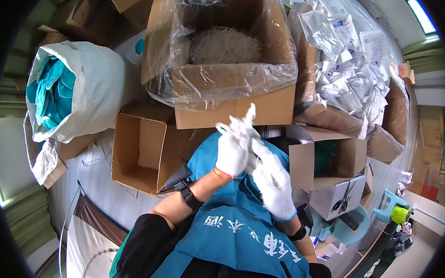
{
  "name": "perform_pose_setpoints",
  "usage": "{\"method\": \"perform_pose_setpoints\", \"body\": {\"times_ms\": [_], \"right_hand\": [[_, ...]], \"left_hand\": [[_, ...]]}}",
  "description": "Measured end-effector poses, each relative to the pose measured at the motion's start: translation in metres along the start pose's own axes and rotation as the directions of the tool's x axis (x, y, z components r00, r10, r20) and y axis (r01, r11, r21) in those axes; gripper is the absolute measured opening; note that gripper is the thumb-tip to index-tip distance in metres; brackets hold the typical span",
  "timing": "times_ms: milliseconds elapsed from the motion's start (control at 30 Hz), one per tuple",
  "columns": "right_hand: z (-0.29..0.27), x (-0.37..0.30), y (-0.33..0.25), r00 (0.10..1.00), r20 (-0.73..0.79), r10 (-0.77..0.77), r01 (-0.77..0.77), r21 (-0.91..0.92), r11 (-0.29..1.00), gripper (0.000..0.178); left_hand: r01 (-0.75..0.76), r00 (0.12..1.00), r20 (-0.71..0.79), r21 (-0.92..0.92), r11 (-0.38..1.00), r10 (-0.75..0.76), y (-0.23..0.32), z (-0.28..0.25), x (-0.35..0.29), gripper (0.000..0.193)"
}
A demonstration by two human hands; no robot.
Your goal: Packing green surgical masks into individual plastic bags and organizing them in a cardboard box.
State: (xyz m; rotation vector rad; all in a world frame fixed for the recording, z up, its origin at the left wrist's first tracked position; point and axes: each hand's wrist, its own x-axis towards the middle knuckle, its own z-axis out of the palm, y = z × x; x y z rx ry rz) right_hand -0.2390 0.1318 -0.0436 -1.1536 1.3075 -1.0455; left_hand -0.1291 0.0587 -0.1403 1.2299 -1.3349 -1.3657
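Both my hands wear white knitted gloves and meet above the blue apron (213,197) on my lap. My left hand (231,151) is closed, its fingers pinched together; a thin whitish piece seems to stick up from them, too small to name. Just beside it, my right hand (271,179) has its fingers curled in against the left one, and what they hold is hidden. Right ahead of the hands stands a large cardboard box (233,110) lined with clear plastic. A heap of thin, whitish translucent strands (226,45) lies inside it.
A white sack (96,85) of teal pieces (56,90) stands at left, near an open carton (132,148). At right, a box holds many clear-and-white packets (353,89). Closer are a smaller open carton (302,165), a white box (331,201) with black scissors (342,203), and a blue stool (389,205).
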Motion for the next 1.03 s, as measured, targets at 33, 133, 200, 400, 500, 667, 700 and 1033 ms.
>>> {"method": "perform_pose_setpoints", "body": {"times_ms": [33, 133, 200, 400, 500, 667, 700, 1033], "right_hand": [[-0.001, 0.000, 0.011, 1.000, 0.011, 0.016, -0.015, -0.104, 0.994, 0.040], [0.006, 0.006, 0.004, 0.986, -0.125, 0.113, -0.082, 0.229, 0.970, 0.032], [-0.009, 0.008, 0.020, 0.964, -0.118, 0.239, -0.204, 0.251, 0.946, 0.026], [-0.038, 0.002, 0.080, 0.880, -0.296, 0.372, -0.326, 0.193, 0.925, 0.020], [-0.043, -0.007, 0.089, 0.866, -0.270, 0.420, -0.391, 0.155, 0.907, 0.019], [-0.047, -0.022, 0.103, 0.774, -0.340, 0.535, -0.492, 0.210, 0.845, 0.019], [-0.049, -0.020, 0.105, 0.779, -0.322, 0.538, -0.493, 0.216, 0.843, 0.019], [-0.070, -0.009, 0.134, 0.637, -0.341, 0.692, -0.614, 0.318, 0.722, 0.023]], "left_hand": [[0.234, 0.971, 0.030, -0.298, 0.926, -0.235, 0.010, -0.010, 0.014, 0.028], [0.334, 0.914, -0.062, -0.444, 0.831, -0.400, 0.021, -0.039, 0.058, 0.024], [0.282, 0.928, -0.098, -0.445, 0.850, -0.359, 0.030, -0.057, 0.089, 0.022], [0.142, 0.989, -0.014, -0.251, 0.958, -0.150, 0.074, -0.099, 0.242, 0.023], [0.348, 0.904, 0.407, -0.515, 0.783, -0.134, 0.078, -0.134, 0.326, 0.035], [-0.132, 0.987, 0.156, 0.929, 0.345, -0.045, 0.020, -0.149, 0.419, 0.041], [-0.287, 0.940, 0.277, 0.958, 0.024, 0.199, -0.016, -0.167, 0.432, 0.039], [-0.352, 0.805, 0.374, 0.926, 0.137, -0.461, -0.099, -0.050, 0.412, 0.031]]}}
